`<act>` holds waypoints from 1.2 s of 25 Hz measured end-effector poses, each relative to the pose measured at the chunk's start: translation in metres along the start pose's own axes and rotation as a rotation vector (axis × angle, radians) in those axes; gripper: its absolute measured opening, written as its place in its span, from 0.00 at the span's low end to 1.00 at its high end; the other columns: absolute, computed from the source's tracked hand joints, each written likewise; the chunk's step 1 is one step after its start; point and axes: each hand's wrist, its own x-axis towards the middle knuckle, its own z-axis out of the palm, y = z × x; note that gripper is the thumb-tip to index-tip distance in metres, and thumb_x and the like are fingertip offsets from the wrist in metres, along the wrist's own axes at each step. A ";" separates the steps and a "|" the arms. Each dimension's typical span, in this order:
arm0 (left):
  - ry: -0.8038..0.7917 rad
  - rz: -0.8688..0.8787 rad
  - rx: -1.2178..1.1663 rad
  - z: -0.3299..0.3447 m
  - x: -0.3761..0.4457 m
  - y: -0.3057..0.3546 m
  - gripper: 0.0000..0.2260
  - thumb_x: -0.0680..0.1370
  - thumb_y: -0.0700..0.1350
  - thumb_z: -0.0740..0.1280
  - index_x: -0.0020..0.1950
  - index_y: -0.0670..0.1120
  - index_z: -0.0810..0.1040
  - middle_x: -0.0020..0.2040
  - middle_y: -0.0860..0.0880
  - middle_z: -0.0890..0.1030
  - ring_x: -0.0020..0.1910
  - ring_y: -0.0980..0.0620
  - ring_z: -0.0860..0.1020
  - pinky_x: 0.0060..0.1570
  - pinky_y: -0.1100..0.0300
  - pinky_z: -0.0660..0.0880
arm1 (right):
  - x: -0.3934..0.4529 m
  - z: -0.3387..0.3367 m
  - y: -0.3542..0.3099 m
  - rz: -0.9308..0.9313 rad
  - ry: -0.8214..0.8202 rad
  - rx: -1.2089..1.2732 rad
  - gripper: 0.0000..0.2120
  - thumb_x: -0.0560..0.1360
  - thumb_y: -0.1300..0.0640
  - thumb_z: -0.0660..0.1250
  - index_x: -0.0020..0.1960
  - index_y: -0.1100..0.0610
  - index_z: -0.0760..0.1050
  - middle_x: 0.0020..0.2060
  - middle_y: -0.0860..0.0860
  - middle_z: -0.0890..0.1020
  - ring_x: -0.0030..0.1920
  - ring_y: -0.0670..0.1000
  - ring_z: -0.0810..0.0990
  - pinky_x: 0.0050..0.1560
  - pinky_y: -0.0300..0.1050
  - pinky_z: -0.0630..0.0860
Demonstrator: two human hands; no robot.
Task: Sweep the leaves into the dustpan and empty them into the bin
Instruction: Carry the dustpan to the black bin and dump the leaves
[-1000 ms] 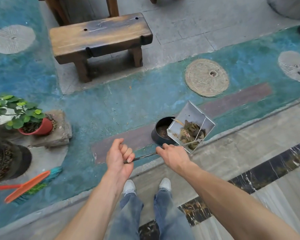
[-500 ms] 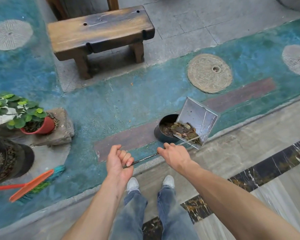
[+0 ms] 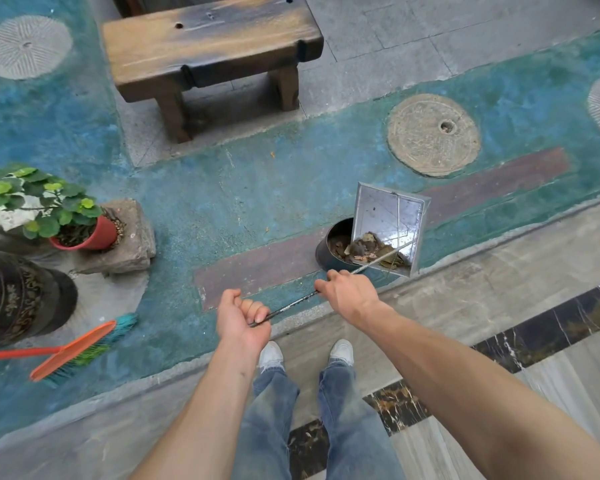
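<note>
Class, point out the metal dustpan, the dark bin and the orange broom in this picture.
metal dustpan (image 3: 388,211): head view, bare upper pan floor.
dark bin (image 3: 328,259): head view, front outer wall.
orange broom (image 3: 73,349): head view, orange brush head.

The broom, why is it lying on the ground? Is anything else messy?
The broom lies flat on the blue floor at the left, untouched, while both hands tip the dustpan over the bin. A couple of small orange leaf bits remain on the floor.

Soft, even daylight — wide-angle edge bending
</note>
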 end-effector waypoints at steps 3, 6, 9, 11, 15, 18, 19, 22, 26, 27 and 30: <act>0.035 -0.007 0.003 0.001 0.006 0.002 0.18 0.75 0.40 0.59 0.29 0.50 0.54 0.19 0.53 0.54 0.16 0.54 0.53 0.15 0.65 0.52 | 0.008 0.003 -0.001 -0.001 0.006 -0.013 0.15 0.80 0.62 0.58 0.64 0.52 0.70 0.56 0.55 0.76 0.55 0.58 0.77 0.38 0.50 0.70; 0.101 -0.008 0.012 -0.008 0.020 0.006 0.18 0.77 0.41 0.57 0.30 0.50 0.56 0.18 0.53 0.55 0.14 0.54 0.53 0.15 0.67 0.52 | 0.018 0.011 -0.005 -0.051 -0.017 0.002 0.14 0.80 0.63 0.58 0.63 0.54 0.71 0.55 0.55 0.77 0.55 0.58 0.78 0.41 0.50 0.69; 0.182 -0.028 0.036 -0.029 0.034 0.010 0.18 0.79 0.42 0.54 0.30 0.50 0.55 0.16 0.53 0.55 0.13 0.55 0.54 0.16 0.70 0.52 | 0.023 0.021 -0.009 -0.108 -0.052 0.075 0.11 0.81 0.58 0.57 0.63 0.54 0.71 0.55 0.56 0.77 0.56 0.59 0.78 0.45 0.50 0.72; 0.227 -0.037 0.059 -0.042 0.039 0.009 0.18 0.80 0.41 0.52 0.30 0.49 0.55 0.15 0.53 0.56 0.13 0.55 0.55 0.17 0.72 0.53 | 0.020 0.027 -0.013 -0.127 -0.094 0.117 0.13 0.82 0.53 0.56 0.64 0.55 0.71 0.56 0.57 0.76 0.58 0.60 0.76 0.49 0.52 0.73; 0.339 0.128 0.353 -0.047 0.033 0.003 0.15 0.80 0.42 0.56 0.32 0.46 0.64 0.15 0.52 0.65 0.14 0.53 0.66 0.22 0.67 0.68 | 0.016 0.023 -0.014 -0.145 -0.163 0.128 0.15 0.83 0.51 0.54 0.66 0.54 0.70 0.59 0.57 0.74 0.62 0.59 0.72 0.56 0.54 0.72; 0.346 0.672 1.372 -0.052 0.023 0.000 0.14 0.78 0.49 0.61 0.34 0.45 0.71 0.27 0.49 0.76 0.33 0.43 0.78 0.35 0.55 0.71 | 0.012 0.019 -0.012 -0.162 -0.221 0.080 0.16 0.83 0.52 0.53 0.67 0.55 0.69 0.60 0.57 0.73 0.63 0.58 0.71 0.57 0.54 0.72; 0.264 0.835 1.644 -0.055 0.020 0.001 0.15 0.78 0.53 0.61 0.35 0.47 0.70 0.31 0.50 0.75 0.36 0.44 0.77 0.35 0.56 0.69 | 0.010 0.019 -0.012 -0.161 -0.234 0.070 0.16 0.84 0.52 0.52 0.67 0.56 0.69 0.60 0.58 0.73 0.63 0.59 0.71 0.57 0.55 0.72; -0.226 1.295 2.366 -0.064 0.015 0.011 0.18 0.76 0.61 0.61 0.34 0.50 0.73 0.34 0.51 0.74 0.39 0.48 0.73 0.34 0.56 0.69 | 0.008 0.018 -0.012 -0.160 -0.238 0.058 0.16 0.84 0.53 0.52 0.67 0.56 0.69 0.60 0.58 0.73 0.63 0.58 0.71 0.57 0.54 0.71; -0.523 1.250 2.652 -0.066 0.018 0.015 0.22 0.79 0.61 0.55 0.34 0.49 0.74 0.31 0.49 0.80 0.33 0.44 0.79 0.33 0.56 0.71 | 0.010 0.015 -0.007 -0.164 -0.220 0.038 0.16 0.83 0.52 0.53 0.68 0.54 0.69 0.61 0.56 0.74 0.64 0.57 0.71 0.57 0.53 0.71; -0.484 1.136 2.609 -0.067 0.021 0.014 0.22 0.80 0.62 0.53 0.35 0.49 0.72 0.33 0.48 0.80 0.36 0.43 0.79 0.34 0.55 0.71 | 0.010 0.015 -0.007 -0.163 -0.217 0.037 0.16 0.83 0.52 0.54 0.68 0.54 0.69 0.61 0.56 0.74 0.63 0.57 0.71 0.56 0.53 0.72; -0.463 0.959 2.474 -0.081 0.027 0.007 0.23 0.79 0.63 0.48 0.35 0.48 0.66 0.36 0.47 0.80 0.39 0.41 0.78 0.34 0.54 0.69 | 0.009 0.014 -0.008 -0.167 -0.216 0.017 0.15 0.83 0.50 0.54 0.67 0.53 0.70 0.61 0.55 0.75 0.63 0.56 0.71 0.56 0.52 0.72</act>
